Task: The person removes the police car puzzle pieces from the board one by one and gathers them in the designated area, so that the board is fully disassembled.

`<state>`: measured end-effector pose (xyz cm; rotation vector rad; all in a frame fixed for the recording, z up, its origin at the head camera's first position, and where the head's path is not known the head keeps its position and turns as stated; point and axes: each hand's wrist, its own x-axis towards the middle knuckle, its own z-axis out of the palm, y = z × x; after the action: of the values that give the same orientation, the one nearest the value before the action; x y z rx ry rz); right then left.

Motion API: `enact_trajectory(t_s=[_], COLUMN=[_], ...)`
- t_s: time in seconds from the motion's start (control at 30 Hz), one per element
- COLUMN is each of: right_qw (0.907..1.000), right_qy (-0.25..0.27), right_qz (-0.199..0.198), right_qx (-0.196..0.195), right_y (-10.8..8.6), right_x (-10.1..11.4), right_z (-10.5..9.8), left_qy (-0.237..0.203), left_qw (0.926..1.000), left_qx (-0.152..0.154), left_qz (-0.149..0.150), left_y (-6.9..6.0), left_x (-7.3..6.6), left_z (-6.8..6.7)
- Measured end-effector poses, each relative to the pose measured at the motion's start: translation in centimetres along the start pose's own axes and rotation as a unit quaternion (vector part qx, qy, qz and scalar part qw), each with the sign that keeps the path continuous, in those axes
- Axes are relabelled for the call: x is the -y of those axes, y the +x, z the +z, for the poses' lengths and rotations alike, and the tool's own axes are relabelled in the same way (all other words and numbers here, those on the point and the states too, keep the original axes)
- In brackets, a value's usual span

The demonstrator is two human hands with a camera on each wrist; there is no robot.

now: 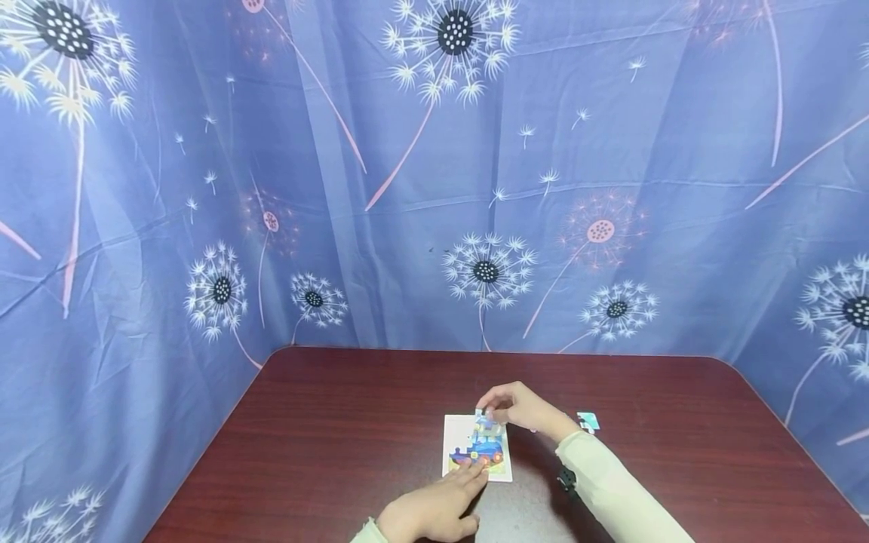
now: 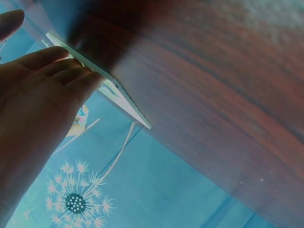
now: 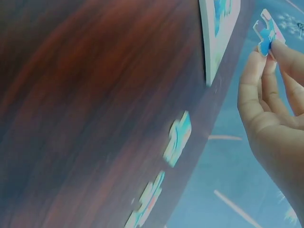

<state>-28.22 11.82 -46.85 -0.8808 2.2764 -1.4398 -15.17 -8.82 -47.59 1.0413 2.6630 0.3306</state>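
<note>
A small jigsaw puzzle board with a pale frame lies on the table, partly filled with a blue vehicle picture. My left hand rests on its near edge, fingers extended; in the left wrist view those fingers lie across the board's edge. Above the board's far right part is my right hand, pinching a jigsaw piece between thumb and fingertips. That piece has blue, white and pink on it, and is held up off the board in the right wrist view.
Loose jigsaw pieces lie on the dark red-brown table to the right of the board. Two of them, a nearer piece and another piece, show in the right wrist view. A blue dandelion-print curtain encloses the table.
</note>
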Motion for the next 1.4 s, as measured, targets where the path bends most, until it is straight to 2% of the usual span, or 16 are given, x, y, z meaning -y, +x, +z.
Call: enact_trajectory(t_s=[0.2, 0.4, 0.73, 1.07, 1.4], right_qw=[0.9997, 0.9995, 0.9996, 0.9995, 0.9988], right_qy=[-0.020, -0.012, -0.010, 0.009, 0.018], right_qz=[0.013, 0.028, 0.025, 0.032, 0.044], right_qx=[-0.009, -0.011, -0.008, 0.005, 0.015], right_y=[-1.1, -2.5, -4.8, -6.3, -6.7], right_x=[-0.5, -0.8, -2.1, -2.9, -3.3], right_z=[-1.4, -2.4, -4.2, -4.8, -4.1], left_qy=[0.014, 0.006, 0.009, -0.008, -0.013], left_qw=[0.9998, 0.9999, 0.9999, 0.9999, 0.9999], left_qx=[-0.014, -0.008, -0.009, 0.004, 0.005], left_qz=[0.002, -0.002, -0.002, -0.008, -0.006], left_y=[0.0, 0.1, 0.0, 0.0, 0.0], left_x=[0.1, 0.1, 0.0, -0.1, -0.1], left_z=[0.2, 0.3, 0.0, -0.2, -0.2])
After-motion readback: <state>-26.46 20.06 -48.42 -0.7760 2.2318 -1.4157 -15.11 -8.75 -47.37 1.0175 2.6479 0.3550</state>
